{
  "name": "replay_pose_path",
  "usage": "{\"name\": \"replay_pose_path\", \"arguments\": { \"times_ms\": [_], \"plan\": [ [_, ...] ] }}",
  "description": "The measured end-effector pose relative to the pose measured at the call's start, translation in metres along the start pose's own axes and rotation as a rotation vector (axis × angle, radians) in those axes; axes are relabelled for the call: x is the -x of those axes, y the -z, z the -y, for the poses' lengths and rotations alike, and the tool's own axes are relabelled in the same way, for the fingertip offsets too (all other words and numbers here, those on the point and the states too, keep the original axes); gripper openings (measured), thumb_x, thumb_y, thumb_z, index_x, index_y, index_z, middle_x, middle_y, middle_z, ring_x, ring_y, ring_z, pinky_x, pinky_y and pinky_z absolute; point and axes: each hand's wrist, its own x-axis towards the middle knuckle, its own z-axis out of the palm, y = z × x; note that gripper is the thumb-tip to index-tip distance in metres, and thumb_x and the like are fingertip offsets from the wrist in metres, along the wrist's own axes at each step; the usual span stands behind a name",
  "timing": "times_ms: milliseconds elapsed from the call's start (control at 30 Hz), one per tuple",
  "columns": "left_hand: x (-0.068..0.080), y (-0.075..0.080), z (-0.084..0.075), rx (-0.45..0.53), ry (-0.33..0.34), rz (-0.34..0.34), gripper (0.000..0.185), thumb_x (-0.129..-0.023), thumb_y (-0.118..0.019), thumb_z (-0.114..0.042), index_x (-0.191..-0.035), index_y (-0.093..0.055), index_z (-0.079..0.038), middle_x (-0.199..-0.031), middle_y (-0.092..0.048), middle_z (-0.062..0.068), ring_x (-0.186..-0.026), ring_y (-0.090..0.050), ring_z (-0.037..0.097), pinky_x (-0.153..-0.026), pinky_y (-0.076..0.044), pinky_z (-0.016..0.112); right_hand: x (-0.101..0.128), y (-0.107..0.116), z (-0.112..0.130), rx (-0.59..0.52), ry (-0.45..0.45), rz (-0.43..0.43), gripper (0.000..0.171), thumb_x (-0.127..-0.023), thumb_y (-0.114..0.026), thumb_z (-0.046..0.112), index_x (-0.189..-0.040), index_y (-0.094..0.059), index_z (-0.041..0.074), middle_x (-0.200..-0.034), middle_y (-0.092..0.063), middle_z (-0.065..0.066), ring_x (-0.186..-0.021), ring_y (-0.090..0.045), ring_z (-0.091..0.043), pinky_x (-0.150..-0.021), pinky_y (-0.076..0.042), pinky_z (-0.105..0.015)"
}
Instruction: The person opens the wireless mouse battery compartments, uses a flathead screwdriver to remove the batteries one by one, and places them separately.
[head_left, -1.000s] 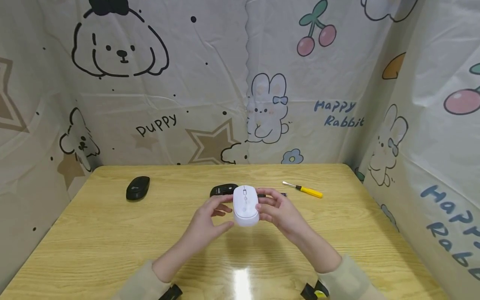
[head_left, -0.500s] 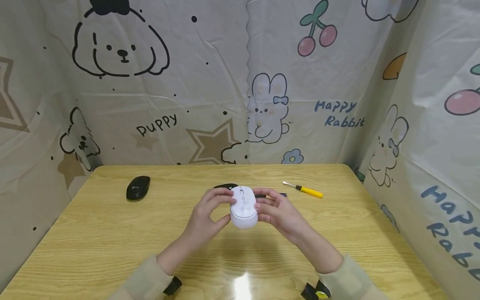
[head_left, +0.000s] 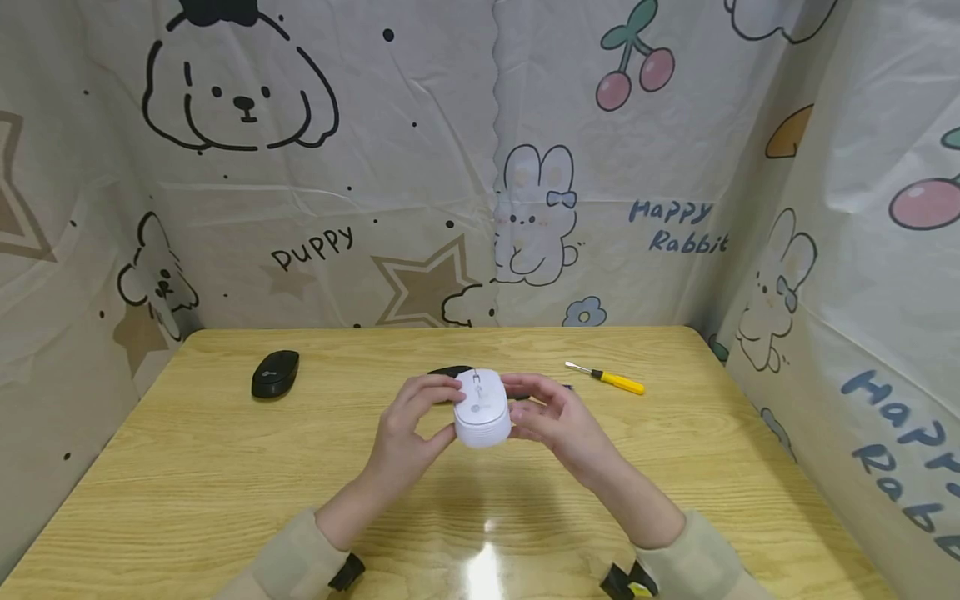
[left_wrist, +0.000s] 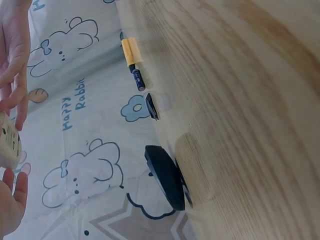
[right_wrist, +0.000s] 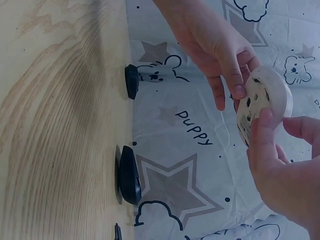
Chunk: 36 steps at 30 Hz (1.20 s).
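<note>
Both hands hold a white computer mouse (head_left: 482,408) above the middle of the wooden table (head_left: 225,467). My left hand (head_left: 423,417) grips its left side, fingers curled over the front and thumb under the rear. My right hand (head_left: 538,414) grips the right side. The right wrist view shows the white mouse's underside (right_wrist: 262,105), with the left hand's fingers (right_wrist: 225,75) on its top edge and the right thumb (right_wrist: 262,130) pressed on the base. In the left wrist view only a sliver of the white mouse (left_wrist: 9,145) shows at the left edge.
A black mouse (head_left: 275,373) lies at the far left of the table. Just behind the hands lies a black mouse shell (head_left: 450,372). A yellow-handled screwdriver (head_left: 611,381) lies to the right, with a small blue battery (left_wrist: 138,79) near it. Printed curtains enclose the table.
The left hand's fingers have curled over the front of the white mouse. The mouse has shifted slightly left and tilted. The right hand keeps its hold.
</note>
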Motion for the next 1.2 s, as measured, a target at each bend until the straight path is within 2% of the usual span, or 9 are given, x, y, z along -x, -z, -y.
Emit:
{"name": "replay_pose_path", "arguments": {
  "times_ms": [300,433,567,767,833,933,1033,1133,1200],
  "plan": [
    [-0.001,0.001,-0.002,0.005,-0.012,-0.023,0.037,-0.071,-0.079,0.004,-0.103,-0.064,-0.008,-0.113,-0.06,0.006,-0.107,-0.056,0.021,-0.094,-0.048,0.02,0.003,-0.002,-0.003,0.128,0.201,-0.004,0.045,-0.083,-0.07,0.001,-0.125,-0.054,0.001,-0.136,-0.047,-0.014,-0.109,-0.058,-0.023,-0.086,-0.055,-0.031],
    [-0.001,0.001,-0.003,-0.002,-0.009,-0.021,0.039,-0.07,-0.079,0.003,-0.104,-0.065,-0.009,-0.11,-0.061,0.005,-0.106,-0.057,0.021,-0.095,-0.048,0.022,0.002,-0.003,-0.006,0.227,0.273,-0.038,0.038,-0.082,-0.069,-0.003,-0.118,-0.058,0.001,-0.132,-0.05,-0.014,-0.105,-0.059,-0.024,-0.082,-0.056,-0.031],
    [-0.001,0.003,-0.005,0.006,0.021,-0.012,0.04,-0.07,-0.079,0.003,-0.105,-0.066,-0.009,-0.108,-0.062,0.004,-0.102,-0.059,0.019,-0.09,-0.051,0.024,0.001,-0.003,-0.007,0.287,0.32,-0.048,0.035,-0.082,-0.069,-0.004,-0.116,-0.06,0.001,-0.128,-0.051,-0.015,-0.101,-0.06,-0.021,-0.079,-0.058,-0.033],
    [-0.002,0.005,-0.008,0.037,0.087,0.017,0.036,-0.073,-0.079,-0.004,-0.106,-0.066,-0.012,-0.107,-0.063,0.0,-0.099,-0.059,0.015,-0.086,-0.053,0.023,0.0,-0.003,-0.007,0.268,0.332,-0.029,0.033,-0.083,-0.067,-0.003,-0.115,-0.058,-0.001,-0.12,-0.054,-0.019,-0.096,-0.062,-0.016,-0.068,-0.059,-0.037],
    [-0.002,0.005,-0.008,0.048,0.095,0.02,0.035,-0.073,-0.079,-0.006,-0.105,-0.066,-0.012,-0.106,-0.064,0.0,-0.098,-0.06,0.015,-0.085,-0.054,0.027,0.0,-0.004,-0.006,0.276,0.331,-0.034,0.032,-0.083,-0.068,-0.003,-0.114,-0.058,-0.001,-0.116,-0.055,-0.019,-0.094,-0.062,-0.015,-0.065,-0.059,-0.038],
    [-0.002,0.004,-0.008,0.048,0.096,0.013,0.034,-0.073,-0.08,-0.007,-0.103,-0.067,-0.012,-0.104,-0.065,-0.002,-0.095,-0.061,0.014,-0.082,-0.055,0.032,0.0,-0.004,-0.004,0.321,0.319,-0.061,0.031,-0.083,-0.069,-0.001,-0.112,-0.059,0.001,-0.11,-0.058,-0.016,-0.088,-0.061,-0.013,-0.059,-0.059,-0.037],
    [-0.002,0.005,-0.008,0.043,0.105,0.009,0.033,-0.072,-0.08,-0.008,-0.102,-0.068,-0.013,-0.101,-0.066,-0.003,-0.092,-0.061,0.015,-0.079,-0.055,0.032,0.001,-0.004,-0.004,0.38,0.294,-0.094,0.029,-0.083,-0.07,0.003,-0.111,-0.061,0.005,-0.104,-0.06,-0.012,-0.082,-0.059,-0.013,-0.054,-0.057,-0.036],
    [-0.002,0.005,-0.01,0.05,0.142,0.024,0.032,-0.072,-0.08,-0.01,-0.102,-0.069,-0.013,-0.1,-0.066,-0.005,-0.09,-0.059,0.014,-0.078,-0.054,0.027,0.002,-0.004,-0.003,0.415,0.272,-0.117,0.028,-0.083,-0.071,0.007,-0.109,-0.063,0.006,-0.1,-0.061,-0.011,-0.08,-0.058,-0.013,-0.052,-0.056,-0.034],
    [-0.003,0.006,-0.011,0.067,0.186,0.044,0.03,-0.074,-0.079,-0.013,-0.102,-0.069,-0.013,-0.1,-0.066,-0.005,-0.09,-0.06,0.015,-0.077,-0.054,0.029,0.002,-0.003,-0.003,0.424,0.263,-0.125,0.027,-0.083,-0.071,0.007,-0.109,-0.063,0.006,-0.098,-0.062,-0.011,-0.08,-0.058,-0.014,-0.052,-0.056,-0.034]
  ]
}}
